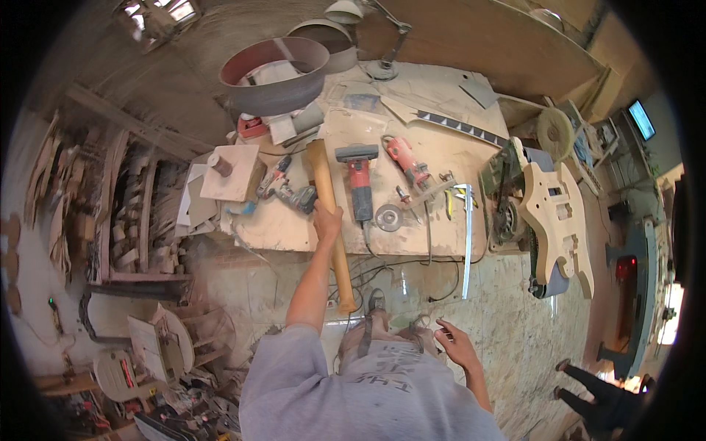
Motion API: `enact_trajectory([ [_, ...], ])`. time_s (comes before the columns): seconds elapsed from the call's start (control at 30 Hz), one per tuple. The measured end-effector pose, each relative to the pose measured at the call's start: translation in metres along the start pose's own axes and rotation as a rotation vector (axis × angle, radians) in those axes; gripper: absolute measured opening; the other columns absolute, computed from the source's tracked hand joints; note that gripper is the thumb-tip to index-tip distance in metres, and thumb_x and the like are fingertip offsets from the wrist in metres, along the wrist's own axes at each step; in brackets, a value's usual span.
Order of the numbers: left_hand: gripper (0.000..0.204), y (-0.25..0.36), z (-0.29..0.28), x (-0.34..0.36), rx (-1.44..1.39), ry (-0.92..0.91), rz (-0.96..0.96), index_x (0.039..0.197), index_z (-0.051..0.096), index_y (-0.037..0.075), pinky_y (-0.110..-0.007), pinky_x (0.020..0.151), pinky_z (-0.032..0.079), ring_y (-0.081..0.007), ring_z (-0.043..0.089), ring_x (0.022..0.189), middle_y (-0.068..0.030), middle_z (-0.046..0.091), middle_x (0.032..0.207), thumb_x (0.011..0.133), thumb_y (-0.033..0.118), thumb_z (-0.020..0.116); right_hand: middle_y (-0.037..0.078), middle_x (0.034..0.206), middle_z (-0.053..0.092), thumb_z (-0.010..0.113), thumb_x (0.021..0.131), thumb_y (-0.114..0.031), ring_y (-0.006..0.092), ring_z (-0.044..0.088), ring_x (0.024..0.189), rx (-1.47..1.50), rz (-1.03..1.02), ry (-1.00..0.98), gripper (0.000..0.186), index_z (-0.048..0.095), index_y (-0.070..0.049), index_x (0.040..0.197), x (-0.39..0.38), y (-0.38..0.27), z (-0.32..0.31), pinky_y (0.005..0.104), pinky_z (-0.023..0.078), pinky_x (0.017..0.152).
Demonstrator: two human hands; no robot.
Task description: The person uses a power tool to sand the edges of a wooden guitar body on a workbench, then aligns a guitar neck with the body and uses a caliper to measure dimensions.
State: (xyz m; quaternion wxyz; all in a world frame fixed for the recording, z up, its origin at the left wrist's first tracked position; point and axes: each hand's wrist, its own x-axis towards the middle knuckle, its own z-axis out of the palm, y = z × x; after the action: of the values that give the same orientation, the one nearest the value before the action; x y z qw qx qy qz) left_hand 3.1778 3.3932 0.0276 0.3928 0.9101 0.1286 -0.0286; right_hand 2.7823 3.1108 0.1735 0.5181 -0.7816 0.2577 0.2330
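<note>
My left hand [328, 221] is wrapped round the middle of a long, tan wooden bar [332, 246], which slants over the bench's front edge. The bar's upper end lies among the tools; its lower end juts out above the floor. A cordless drill [287, 189] lies just left of it, and a red and black power tool with a wide dark head [359, 184] to its right. Low in front of my body hangs my right hand [457, 344], fingers apart and away from the bench. A small dark spot shows between those fingers, too small to make out.
On the workbench [434, 152] lie a red angle grinder [407, 160], a grinding disc [389, 217] and a guitar neck [452, 126]. A large round tub [273, 73] stands at the back. A guitar body [557, 213] rests against a belt sander at right. Cables cross the floor.
</note>
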Motion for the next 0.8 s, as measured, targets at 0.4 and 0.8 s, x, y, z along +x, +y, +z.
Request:
enact_trajectory([
  [0.4,0.076,-0.014,0.036,0.040,0.330,-0.010,0.248,0.150,0.034,-0.005,-0.051,0.100,0.053,-0.0479,0.059,0.120,-0.0310,0.052,0.132,0.094,0.025,0.075,0.025,0.116,0.075,0.068,0.099,-0.047,0.0351,0.074,0.107,0.048,0.342,0.220,0.058,0.067,-0.002,0.136,-0.059,0.100,0.031,0.0421,0.056,0.093],
  [0.8,0.042,0.124,0.069,-0.010,-0.279,-0.164,0.270,0.116,0.066,-0.002,-0.045,0.093,0.052,-0.0357,0.069,0.102,-0.0230,0.069,0.108,0.098,0.036,0.068,0.015,0.088,0.078,0.067,0.098,-0.039,0.0204,0.073,0.073,0.239,0.779,0.347,0.049,0.073,0.003,0.123,-0.171,0.211,0.116,0.0351,0.056,0.066],
])
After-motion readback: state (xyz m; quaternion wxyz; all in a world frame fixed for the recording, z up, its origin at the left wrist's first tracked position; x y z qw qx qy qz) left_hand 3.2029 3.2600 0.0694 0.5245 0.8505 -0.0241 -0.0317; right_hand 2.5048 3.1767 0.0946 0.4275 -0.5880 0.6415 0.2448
